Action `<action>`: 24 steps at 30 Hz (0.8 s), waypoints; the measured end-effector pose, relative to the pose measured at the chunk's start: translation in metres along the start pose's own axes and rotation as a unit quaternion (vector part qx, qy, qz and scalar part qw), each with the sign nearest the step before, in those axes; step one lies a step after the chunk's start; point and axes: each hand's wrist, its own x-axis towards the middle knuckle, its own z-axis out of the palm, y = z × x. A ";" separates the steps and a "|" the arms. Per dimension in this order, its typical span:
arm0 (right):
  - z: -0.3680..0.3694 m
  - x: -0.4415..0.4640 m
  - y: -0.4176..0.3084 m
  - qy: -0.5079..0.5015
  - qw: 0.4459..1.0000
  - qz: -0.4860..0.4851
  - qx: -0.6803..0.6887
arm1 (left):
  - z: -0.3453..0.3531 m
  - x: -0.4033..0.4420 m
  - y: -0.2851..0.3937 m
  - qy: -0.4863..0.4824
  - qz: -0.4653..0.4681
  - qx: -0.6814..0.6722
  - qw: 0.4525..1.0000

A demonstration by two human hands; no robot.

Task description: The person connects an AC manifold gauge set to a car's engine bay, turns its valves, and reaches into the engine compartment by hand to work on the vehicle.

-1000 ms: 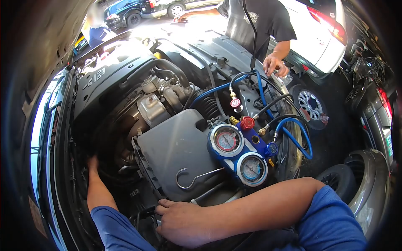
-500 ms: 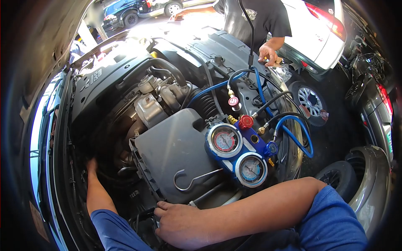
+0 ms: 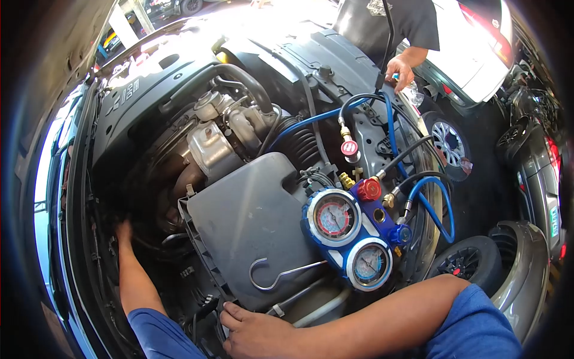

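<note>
One right hand [image 3: 260,332] beside one airbox [image 3: 242,224], one hook [image 3: 278,278], two gauges [image 3: 336,218]

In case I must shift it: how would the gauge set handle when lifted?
The gauge set is probably delicate, given its two glassy dials. It may feel tethered, since curving hoses are attached. The metal hook sticking out could snag.

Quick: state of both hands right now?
Left hand: fingers lost in shadow; open or closed can't be told.
Right hand: curled by the dark plastic box's near corner; grip can't be told.
</note>
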 end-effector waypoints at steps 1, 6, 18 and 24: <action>0.000 0.001 -0.001 0.003 1.000 0.004 -0.004 | 0.000 0.000 0.000 0.005 -0.006 0.020 1.000; 0.003 0.002 0.000 -0.006 1.000 0.007 0.015 | -0.001 -0.001 -0.001 0.002 -0.009 0.055 0.998; 0.001 -0.002 -0.004 0.012 1.000 0.021 0.004 | 0.001 0.000 -0.011 0.009 0.002 -0.018 1.000; -0.004 -0.002 -0.003 -0.013 1.000 0.018 0.010 | -0.003 -0.013 0.007 0.028 -0.014 0.009 0.999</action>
